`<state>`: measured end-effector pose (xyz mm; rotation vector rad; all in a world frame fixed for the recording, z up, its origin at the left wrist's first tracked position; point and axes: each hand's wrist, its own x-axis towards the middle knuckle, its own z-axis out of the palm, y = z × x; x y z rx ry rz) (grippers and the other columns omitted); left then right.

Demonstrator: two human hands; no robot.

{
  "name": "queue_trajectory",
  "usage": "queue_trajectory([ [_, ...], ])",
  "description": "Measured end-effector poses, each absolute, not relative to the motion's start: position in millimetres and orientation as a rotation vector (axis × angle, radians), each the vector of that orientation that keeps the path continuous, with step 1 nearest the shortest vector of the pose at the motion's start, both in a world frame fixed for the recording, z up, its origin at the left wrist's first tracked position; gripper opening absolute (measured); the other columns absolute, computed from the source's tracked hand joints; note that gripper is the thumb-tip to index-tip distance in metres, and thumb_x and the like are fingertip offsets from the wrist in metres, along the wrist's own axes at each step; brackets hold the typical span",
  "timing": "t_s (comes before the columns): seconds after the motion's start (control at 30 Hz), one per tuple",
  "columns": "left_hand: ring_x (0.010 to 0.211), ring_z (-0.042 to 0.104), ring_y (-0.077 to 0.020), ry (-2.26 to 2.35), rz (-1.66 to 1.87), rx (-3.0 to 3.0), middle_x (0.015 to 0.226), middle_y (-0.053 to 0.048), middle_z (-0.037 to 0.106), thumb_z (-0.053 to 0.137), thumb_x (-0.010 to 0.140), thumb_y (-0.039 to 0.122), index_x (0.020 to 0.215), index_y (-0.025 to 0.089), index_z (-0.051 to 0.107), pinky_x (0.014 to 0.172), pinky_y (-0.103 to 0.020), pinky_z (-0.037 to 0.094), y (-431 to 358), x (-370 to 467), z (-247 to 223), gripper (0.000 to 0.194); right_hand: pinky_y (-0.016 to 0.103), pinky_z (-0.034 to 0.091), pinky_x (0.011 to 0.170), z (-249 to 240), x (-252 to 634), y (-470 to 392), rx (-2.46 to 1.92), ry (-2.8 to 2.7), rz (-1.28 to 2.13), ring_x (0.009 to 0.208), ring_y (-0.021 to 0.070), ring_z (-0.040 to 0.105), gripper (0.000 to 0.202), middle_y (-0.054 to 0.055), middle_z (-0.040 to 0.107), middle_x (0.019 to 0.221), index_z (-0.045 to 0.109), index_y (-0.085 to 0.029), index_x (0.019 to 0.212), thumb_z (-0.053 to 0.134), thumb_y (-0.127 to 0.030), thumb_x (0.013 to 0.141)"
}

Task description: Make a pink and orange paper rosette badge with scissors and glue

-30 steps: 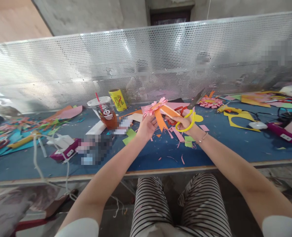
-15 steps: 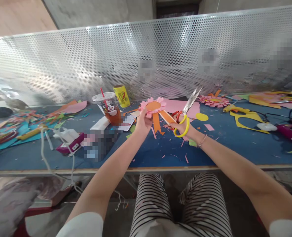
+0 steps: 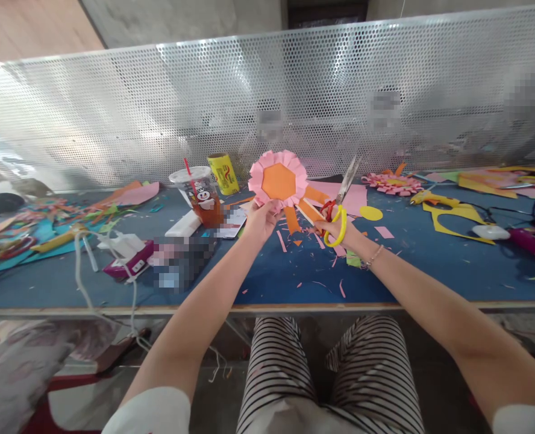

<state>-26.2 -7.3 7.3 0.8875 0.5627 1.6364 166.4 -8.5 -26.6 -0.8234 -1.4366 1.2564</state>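
Note:
In the head view a paper rosette [image 3: 278,181], with pink folded frills around an orange centre, is held up facing me. My left hand [image 3: 264,223] pinches its lower edge. Two orange paper tails [image 3: 291,220] hang below it, and another orange strip shows at its right side. Closed around scissors [image 3: 342,194] with red and yellow handles is my right hand [image 3: 347,235]; the blades point up and away, slightly apart. Its fingertips also touch the end of the pale-edged right tail. Whether they grip it firmly, I cannot tell.
A drink cup [image 3: 203,196] with a red straw and a yellow roll [image 3: 223,173] stand left of the rosette. To the right lie a yellow disc [image 3: 371,213], another pink rosette [image 3: 393,183] and a yellow glue gun [image 3: 434,199]. A perforated metal screen [image 3: 159,108] borders the table's back.
The rosette has been raised and tipped up, so its front now faces me. My left hand turned with it. The scissors have shifted slightly and stay in my right hand.

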Motion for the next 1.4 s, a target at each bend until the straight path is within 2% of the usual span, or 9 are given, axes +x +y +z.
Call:
queue_trajectory([
  [0.13, 0.071, 0.062, -0.0089, 0.574, 1.731, 0.959, 0.076, 0.005, 0.063, 0.064, 0.062, 0.006, 0.083, 0.023, 0.051, 0.075, -0.028, 0.051, -7.0, -36.1, 14.5, 0.03, 0.024, 0.038, 0.039, -28.2, 171.4, -5.0, -0.938, -1.439, 1.25, 0.041, 0.0099, 0.048, 0.044, -0.008, 0.042, 0.052, 0.035, -0.023, 0.069, 0.073, -0.041, 0.054],
  [0.27, 0.069, 0.061, -0.0068, 0.578, 1.91, 0.949, 0.071, 0.007, 0.061, 0.063, 0.062, 0.006, 0.086, 0.025, 0.049, 0.073, -0.023, 0.051, -3.6, -55.0, 23.8, 0.034, 0.024, 0.031, 0.039, -25.3, 183.3, -8.5, -1.026, -1.748, 0.994, 0.039, 0.0087, 0.038, 0.036, -0.008, 0.036, 0.05, 0.038, -0.023, 0.072, 0.059, -0.052, 0.068],
  [0.37, 0.065, 0.06, -0.0058, 0.625, 2.017, 0.932, 0.068, 0.007, 0.06, 0.062, 0.064, 0.006, 0.085, 0.025, 0.049, 0.072, -0.023, 0.051, 0.5, -71.0, 28.2, 0.032, 0.027, 0.034, 0.048, -23.5, 188.8, -14.6, -1.057, -2.006, 0.759, 0.049, 0.0118, 0.043, 0.035, -0.005, 0.041, 0.055, 0.038, -0.023, 0.07, 0.055, -0.053, 0.069],
  [0.47, 0.064, 0.06, -0.0059, 0.572, 2.076, 0.874, 0.071, 0.006, 0.062, 0.061, 0.066, 0.006, 0.082, 0.024, 0.049, 0.07, -0.023, 0.051, 3.7, -82.9, 31.3, 0.026, 0.029, 0.036, 0.055, -25.3, 187.2, -20.4, -1.07, -2.131, 0.708, 0.057, 0.0146, 0.046, 0.035, -0.002, 0.048, 0.063, 0.04, -0.022, 0.071, 0.06, -0.051, 0.065],
  [0.63, 0.054, 0.057, -0.0037, 0.528, 1.979, 0.74, 0.058, 0.005, 0.059, 0.058, 0.071, 0.004, 0.069, 0.017, 0.048, 0.059, -0.014, 0.048, 5.4, -85.6, 33.8, 0.017, 0.03, 0.037, 0.062, -28.5, 180.5, -24.6, -1.262, -2.307, 0.472, 0.069, 0.0192, 0.051, 0.037, 0.005, 0.054, 0.077, 0.041, -0.021, 0.079, 0.058, -0.051, 0.068],
  [0.8, 0.054, 0.059, -0.0051, 0.541, 1.882, 0.76, 0.061, 0.004, 0.061, 0.059, 0.072, 0.007, 0.07, 0.016, 0.05, 0.057, -0.014, 0.05, 4.3, -76.8, 29.2, 0.013, 0.029, 0.037, 0.061, -26.2, 180.4, -22.9, -1.247, -2.317, 0.488, 0.07, 0.0191, 0.052, 0.036, 0.005, 0.055, 0.08, 0.043, -0.02, 0.084, 0.054, -0.052, 0.071],
  [1.13, 0.053, 0.059, -0.0065, 0.597, 1.79, 0.792, 0.06, 0.003, 0.06, 0.058, 0.071, 0.004, 0.072, 0.016, 0.051, 0.061, -0.019, 0.052, -1.5, -66.0, 27.5, 0.015, 0.028, 0.034, 0.056, -23.9, 178.1, -22.7, -1.237, -2.228, 0.641, 0.059, 0.016, 0.049, 0.034, -0.001, 0.051, 0.064, 0.041, -0.021, 0.078, 0.051, -0.054, 0.073],
  [1.4, 0.055, 0.06, -0.007, 0.624, 1.818, 0.741, 0.065, 0.002, 0.062, 0.057, 0.07, 0.004, 0.072, 0.016, 0.049, 0.065, -0.021, 0.054, -1.2, -66.4, 29.0, 0.015, 0.027, 0.033, 0.055, -28.3, 177.7, -20.1, -1.218, -2.203, 0.695, 0.058, 0.0156, 0.048, 0.037, -0.002, 0.051, 0.061, 0.043, -0.021, 0.078, 0.052, -0.056, 0.071],
])
